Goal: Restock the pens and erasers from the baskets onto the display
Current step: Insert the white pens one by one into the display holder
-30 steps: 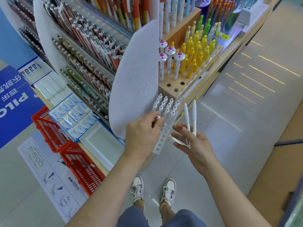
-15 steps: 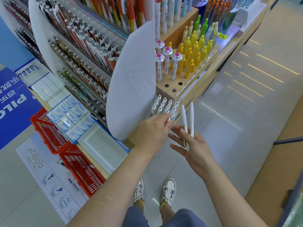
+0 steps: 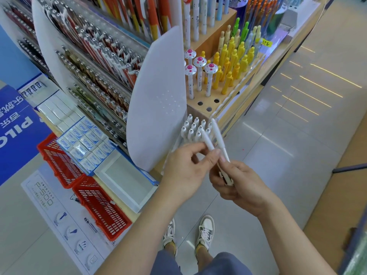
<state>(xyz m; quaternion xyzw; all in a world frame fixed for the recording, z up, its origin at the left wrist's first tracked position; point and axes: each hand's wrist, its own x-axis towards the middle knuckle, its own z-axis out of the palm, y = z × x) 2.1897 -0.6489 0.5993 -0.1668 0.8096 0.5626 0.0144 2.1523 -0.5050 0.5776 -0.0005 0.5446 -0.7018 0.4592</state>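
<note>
Left hand [image 3: 184,171], fingers pinching a white pen [image 3: 206,140], right hand [image 3: 242,185], fingers curled round a second pen [image 3: 218,135] (near the pen rack [image 3: 190,129])

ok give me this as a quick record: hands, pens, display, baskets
left hand: thumb and fingers pinch the first white pen
right hand: grips the second white pen at its lower end
pens held: two, tips pointing up toward the display
racked pens: white, upright, at the shelf corner just above the hands
erasers: blue-and-white packs in rows on the low shelf
baskets: one red basket and another red basket, on the floor below the erasers
</note>
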